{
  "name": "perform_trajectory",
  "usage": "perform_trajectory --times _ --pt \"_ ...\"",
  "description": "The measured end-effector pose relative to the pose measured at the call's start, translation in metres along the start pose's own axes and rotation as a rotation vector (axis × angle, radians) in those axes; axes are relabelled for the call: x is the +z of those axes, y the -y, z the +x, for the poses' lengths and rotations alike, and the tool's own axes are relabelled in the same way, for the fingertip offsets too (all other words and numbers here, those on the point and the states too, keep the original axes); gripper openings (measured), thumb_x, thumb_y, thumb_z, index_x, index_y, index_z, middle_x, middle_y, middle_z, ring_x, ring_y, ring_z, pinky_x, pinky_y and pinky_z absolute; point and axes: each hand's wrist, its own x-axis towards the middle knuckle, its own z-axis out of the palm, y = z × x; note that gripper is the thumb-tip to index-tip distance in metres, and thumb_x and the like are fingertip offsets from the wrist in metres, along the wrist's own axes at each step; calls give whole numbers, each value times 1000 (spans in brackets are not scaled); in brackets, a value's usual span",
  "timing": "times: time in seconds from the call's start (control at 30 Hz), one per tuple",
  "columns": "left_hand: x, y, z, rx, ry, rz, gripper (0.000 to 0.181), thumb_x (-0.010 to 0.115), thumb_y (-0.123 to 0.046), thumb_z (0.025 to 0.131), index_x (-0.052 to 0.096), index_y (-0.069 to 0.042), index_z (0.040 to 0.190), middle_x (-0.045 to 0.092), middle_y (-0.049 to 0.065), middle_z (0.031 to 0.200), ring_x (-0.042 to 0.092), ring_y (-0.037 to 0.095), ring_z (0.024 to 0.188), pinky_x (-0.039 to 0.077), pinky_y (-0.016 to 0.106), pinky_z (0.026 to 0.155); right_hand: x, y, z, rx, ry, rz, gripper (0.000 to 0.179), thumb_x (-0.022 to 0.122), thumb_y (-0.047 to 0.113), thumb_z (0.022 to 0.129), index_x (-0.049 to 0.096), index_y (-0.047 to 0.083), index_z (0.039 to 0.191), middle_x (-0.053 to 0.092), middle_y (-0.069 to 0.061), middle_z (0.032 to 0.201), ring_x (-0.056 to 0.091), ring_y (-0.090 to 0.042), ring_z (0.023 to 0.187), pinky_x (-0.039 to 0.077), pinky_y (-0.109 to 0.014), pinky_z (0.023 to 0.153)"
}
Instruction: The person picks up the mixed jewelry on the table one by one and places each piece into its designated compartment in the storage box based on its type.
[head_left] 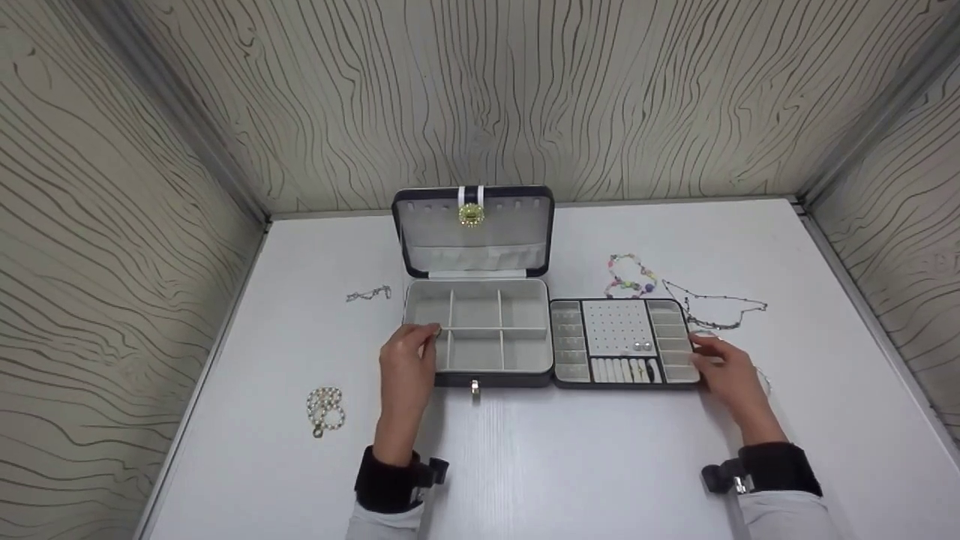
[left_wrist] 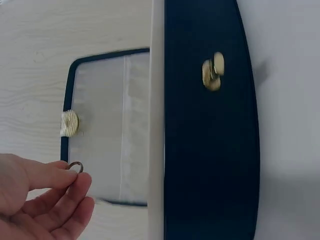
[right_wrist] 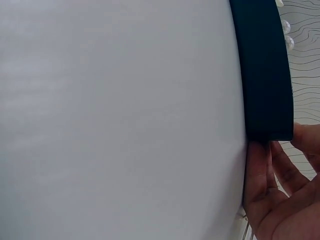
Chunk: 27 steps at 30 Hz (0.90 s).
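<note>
Between thumb and forefinger, my left hand (head_left: pixel 409 356) pinches a small ring (left_wrist: pixel 76 166) above the left side of the jewelry box (head_left: pixel 480 379). The box stands with its lid (head_left: pixel 472 240) raised, showing several pale compartments inside. At the right end of the jewelry tray (head_left: pixel 619 358) my right hand (head_left: pixel 724 371) grips the edge, thumb over the top and fingers against the side. In the tray's ring slots sit a few dark and gold rings (head_left: pixel 643 370), and two pearl earrings (head_left: pixel 642 346) are on its pegboard.
A silver chain (head_left: pixel 369 293) lies left of the box, and a pearl necklace (head_left: pixel 325 411) lies nearer the front. Behind the tray are a colourful bead bracelet (head_left: pixel 631 276) and a dark chain necklace (head_left: pixel 716 309). A gold brooch-like clasp (head_left: pixel 471 215) hangs at the lid's top. Patterned walls enclose the white table (head_left: pixel 562 465).
</note>
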Motion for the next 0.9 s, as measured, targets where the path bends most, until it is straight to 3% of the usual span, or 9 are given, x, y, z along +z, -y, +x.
perform_trajectory --times 0.13,0.33,0.53,0.67,0.9 --pt "16 -16 0 70 30 -35 17 74 9 80 74 1 96 71 10 88 69 19 80 56 28 70 -1 1 0 -2 -2 -4 42 56 7 98 51 -2 139 56 -31 125 57 -44 111 47 -20 74" --pt "41 -34 -3 199 86 -78 14 74 8 81 73 -1 91 71 8 85 68 16 77 55 24 68 1 2 0 -8 -20 -16 41 57 5 97 52 -3 137 57 -31 123 57 -44 111 48 -35 85" --pt "65 -53 -7 301 146 -151 11 73 8 82 73 -1 87 70 8 84 69 16 76 54 18 69 0 1 -1 14 -5 -14 43 56 8 98 51 -2 139 56 -31 126 57 -44 112 47 -20 75" --pt "79 -68 -10 307 222 -171 9 73 6 83 74 -2 86 69 5 82 67 13 76 52 14 70 0 1 -1 21 0 6 43 57 9 98 51 -2 139 56 -31 126 57 -45 111 47 -17 71" --pt "109 -94 -17 263 418 -145 13 71 3 85 77 -6 90 69 0 85 64 8 78 48 11 69 -1 2 0 -15 -19 3 41 59 9 97 54 -4 135 58 -31 122 59 -44 109 45 -16 73"
